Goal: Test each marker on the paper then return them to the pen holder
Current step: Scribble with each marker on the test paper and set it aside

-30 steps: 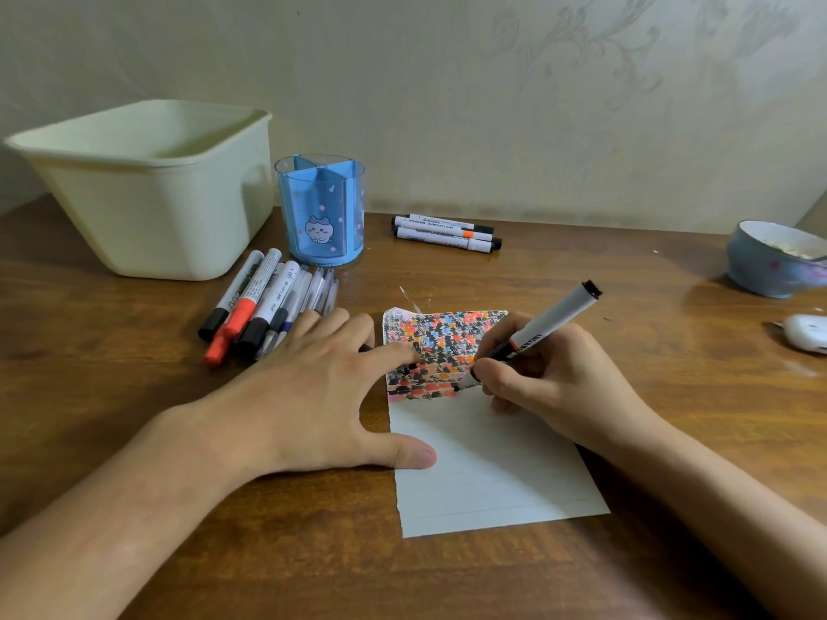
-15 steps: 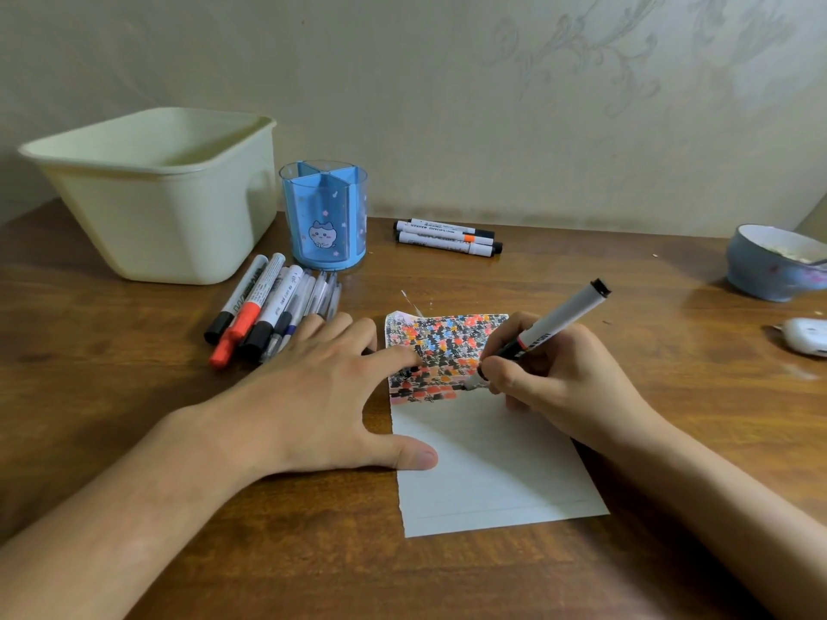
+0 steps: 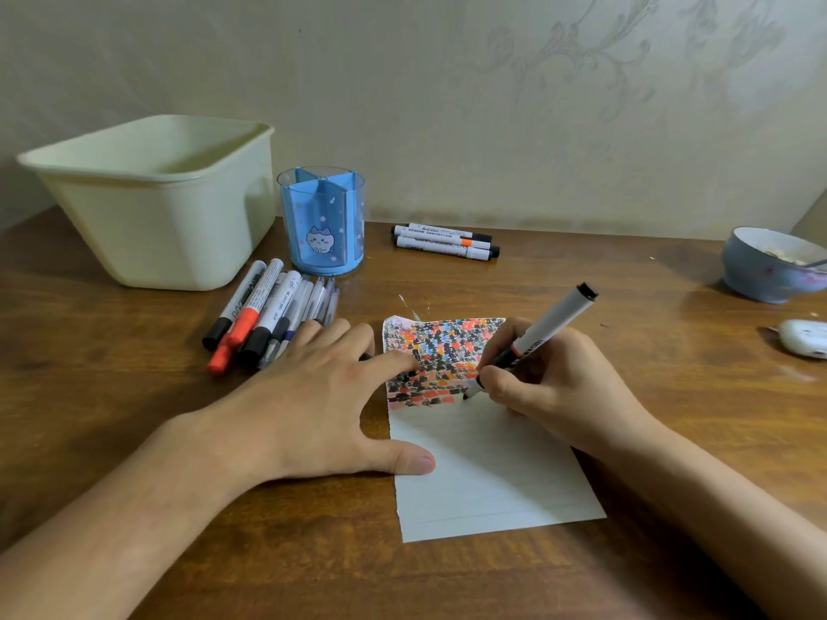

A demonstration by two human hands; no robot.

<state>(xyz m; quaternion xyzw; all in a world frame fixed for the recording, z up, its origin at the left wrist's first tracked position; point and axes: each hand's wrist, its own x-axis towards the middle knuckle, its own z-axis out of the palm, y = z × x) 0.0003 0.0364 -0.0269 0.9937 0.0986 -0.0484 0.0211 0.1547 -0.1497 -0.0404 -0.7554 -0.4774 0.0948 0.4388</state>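
On the wooden table (image 3: 581,284), near its middle, lies a sheet of paper (image 3: 488,476) whose far part is covered with small black, red and orange strokes, while the near part is blank. At the paper's right side the right hand (image 3: 550,387) grips a marker (image 3: 543,331) with thumb and fingers curled round its lower barrel; the marker leans up and to the right, its black end highest, and its black tip touches the paper at the lower right edge of the coloured patch. Left of the paper the left hand (image 3: 313,400) lies flat with straight, spread fingers, the forefinger resting on the coloured patch and the thumb pressing the paper's left edge lower down. Just beyond that hand a bunch of markers (image 3: 268,315) lies on the table, side by side, caps towards the person, one of them red-capped. Behind the bunch stands the blue pen holder (image 3: 322,221), upright, split into compartments, with a cat picture on its front. Left of the holder, close beside it, sits a pale tub (image 3: 152,203). Right of the holder, near the wall, three more markers (image 3: 445,241) lie together. At the right edge sit a bowl (image 3: 769,266) and, nearer, a small white object (image 3: 803,337) too blurred to identify.
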